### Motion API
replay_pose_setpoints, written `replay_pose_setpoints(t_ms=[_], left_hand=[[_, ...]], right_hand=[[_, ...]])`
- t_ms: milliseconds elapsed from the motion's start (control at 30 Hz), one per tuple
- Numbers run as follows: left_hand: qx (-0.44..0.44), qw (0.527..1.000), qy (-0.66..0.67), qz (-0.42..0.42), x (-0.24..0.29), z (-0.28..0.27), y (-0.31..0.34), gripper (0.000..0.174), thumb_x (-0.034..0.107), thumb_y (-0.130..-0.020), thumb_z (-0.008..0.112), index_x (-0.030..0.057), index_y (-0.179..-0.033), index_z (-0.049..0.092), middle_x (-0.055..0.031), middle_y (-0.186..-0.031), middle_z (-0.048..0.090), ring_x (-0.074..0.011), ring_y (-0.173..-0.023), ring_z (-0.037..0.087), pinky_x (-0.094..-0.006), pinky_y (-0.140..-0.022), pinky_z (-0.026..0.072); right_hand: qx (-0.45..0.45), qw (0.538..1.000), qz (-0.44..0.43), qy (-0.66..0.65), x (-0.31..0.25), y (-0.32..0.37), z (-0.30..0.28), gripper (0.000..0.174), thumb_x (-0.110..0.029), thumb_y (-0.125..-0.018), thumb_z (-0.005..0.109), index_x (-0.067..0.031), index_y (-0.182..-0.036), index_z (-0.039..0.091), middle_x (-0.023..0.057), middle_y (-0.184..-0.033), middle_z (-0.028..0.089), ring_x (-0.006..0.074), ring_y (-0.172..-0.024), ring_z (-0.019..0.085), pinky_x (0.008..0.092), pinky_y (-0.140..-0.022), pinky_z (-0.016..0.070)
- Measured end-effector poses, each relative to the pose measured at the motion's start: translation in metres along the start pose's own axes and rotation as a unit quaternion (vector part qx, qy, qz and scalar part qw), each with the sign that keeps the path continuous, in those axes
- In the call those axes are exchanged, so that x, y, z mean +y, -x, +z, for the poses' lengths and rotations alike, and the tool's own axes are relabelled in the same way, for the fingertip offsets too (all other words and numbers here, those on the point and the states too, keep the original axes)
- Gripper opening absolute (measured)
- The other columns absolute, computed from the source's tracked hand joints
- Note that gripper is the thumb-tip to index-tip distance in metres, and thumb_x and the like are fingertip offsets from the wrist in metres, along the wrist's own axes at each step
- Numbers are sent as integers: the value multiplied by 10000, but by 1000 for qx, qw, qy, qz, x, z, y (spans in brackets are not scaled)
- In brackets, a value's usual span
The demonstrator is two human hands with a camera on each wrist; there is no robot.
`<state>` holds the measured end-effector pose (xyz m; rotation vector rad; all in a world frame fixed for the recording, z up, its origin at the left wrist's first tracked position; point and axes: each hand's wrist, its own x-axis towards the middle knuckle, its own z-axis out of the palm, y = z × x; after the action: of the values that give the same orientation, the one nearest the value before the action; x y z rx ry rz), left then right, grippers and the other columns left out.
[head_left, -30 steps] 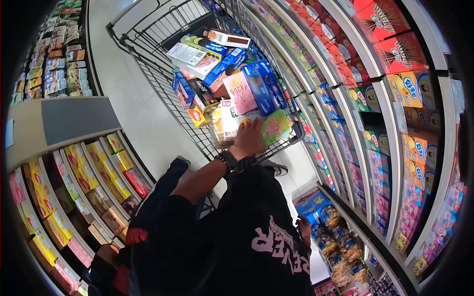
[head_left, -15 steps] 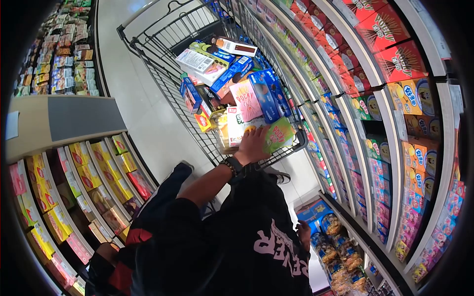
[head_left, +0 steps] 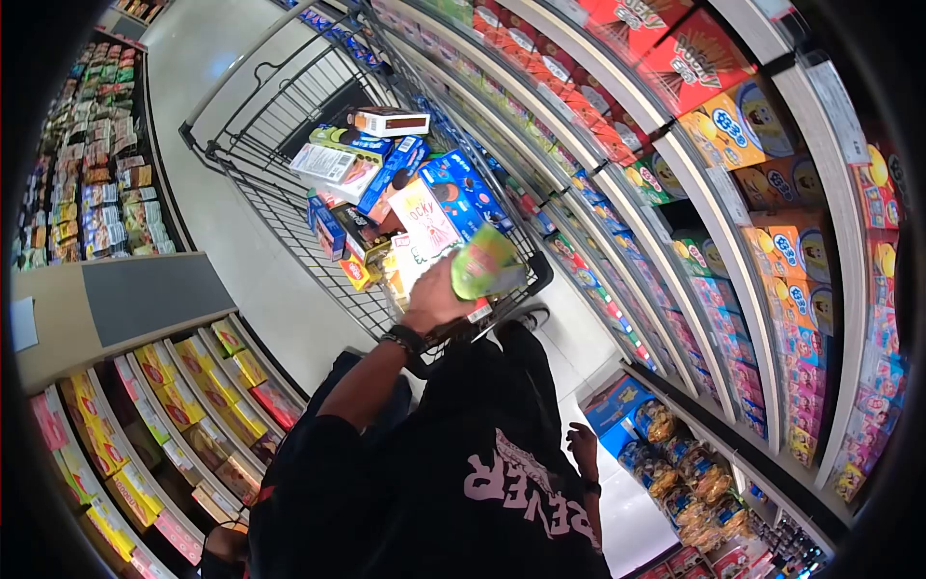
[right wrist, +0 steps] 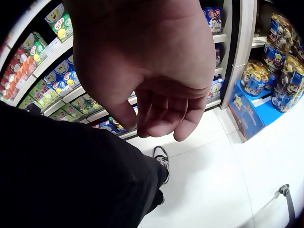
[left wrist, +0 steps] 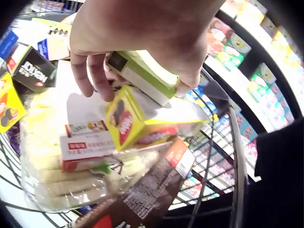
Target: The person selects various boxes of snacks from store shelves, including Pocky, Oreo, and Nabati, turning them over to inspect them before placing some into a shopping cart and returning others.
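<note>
My left hand (head_left: pixel 436 297) is over the near end of the loaded cart, gripping a green Pocky box (head_left: pixel 484 262). In the left wrist view the hand (left wrist: pixel 142 33) pinches the green box (left wrist: pixel 142 76) between thumb and fingers, above a yellow box (left wrist: pixel 140 121) and a white box (left wrist: pixel 85 114) on a clear bag of pale food (left wrist: pixel 45 142). A brown box (left wrist: pixel 147 194) lies nearer. A pink Pocky box (head_left: pixel 422 217) leans by a blue box (head_left: pixel 463 193). My right hand (right wrist: pixel 147 71) hangs beside the body with loosely curled fingers, holding nothing.
The black wire cart (head_left: pixel 280 217) stands beside tall snack shelves (head_left: pixel 714 183). Lower shelves of yellow and pink boxes (head_left: pixel 135 492) are at the left. A blue display (head_left: pixel 612 403) with tubs stands near the right hand; a shoe (right wrist: pixel 161 156) is on the floor.
The left hand has lifted and tilted the green box, moving it left in the head view. The cart and shelves have shifted in view, and the right hand has swung outward from the body.
</note>
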<state>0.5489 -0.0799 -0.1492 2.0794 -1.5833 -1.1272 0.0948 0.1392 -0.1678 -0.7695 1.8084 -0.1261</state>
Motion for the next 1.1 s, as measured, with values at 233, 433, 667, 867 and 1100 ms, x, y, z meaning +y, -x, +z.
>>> replay_pose_setpoints(t_ms=[233, 433, 667, 867, 1100], left_hand=[[189, 977, 21, -91, -49, -42, -12, 935, 358, -639, 828, 13, -1361, 344, -181, -1183, 596, -326, -1090, 593, -413, -902, 487], [81, 892, 323, -306, -39, -68, -3, 846, 380, -770, 711, 77, -1421, 264, -156, -1284, 537, -361, -1089, 577, -439, -876, 494], [-18, 978, -198, -66, -115, 10, 47, 744, 293, -742, 696, 13, -1362, 395, -194, -1241, 542, -390, -1118, 544, -454, -877, 478], [-204, 964, -56, -163, -34, -101, 69, 557, 391, -839, 600, 78, -1294, 528, -154, -1279, 567, -322, -1188, 533, -519, -959, 402], [83, 934, -320, -132, -103, -37, 80, 314, 246, -879, 454, 305, -1104, 666, 7, -1228, 587, -193, -1173, 497, -575, -991, 261]], right_hand=[[-42, 998, 19, -30, 38, -26, -15, 322, -104, -815, 606, -23, -1122, 652, 87, -722, 654, 123, -531, 572, 268, -491, 457], [-68, 998, -3, 2, 37, -92, -55, 317, -96, -840, 557, 14, -1126, 635, 71, -701, 650, 123, -495, 574, 250, -447, 437], [-24, 997, -75, -19, 57, -181, -113, 297, -74, -861, 535, 35, -1129, 604, 97, -781, 647, 138, -606, 598, 275, -524, 482], [-38, 993, -105, -30, -148, -122, -41, 263, -106, -868, 559, 6, -1089, 646, 72, -771, 658, 132, -608, 589, 269, -526, 478], [-19, 999, -26, -12, -178, -100, -53, 271, -120, -837, 605, -20, -1079, 672, 81, -779, 682, 131, -596, 618, 264, -529, 499]])
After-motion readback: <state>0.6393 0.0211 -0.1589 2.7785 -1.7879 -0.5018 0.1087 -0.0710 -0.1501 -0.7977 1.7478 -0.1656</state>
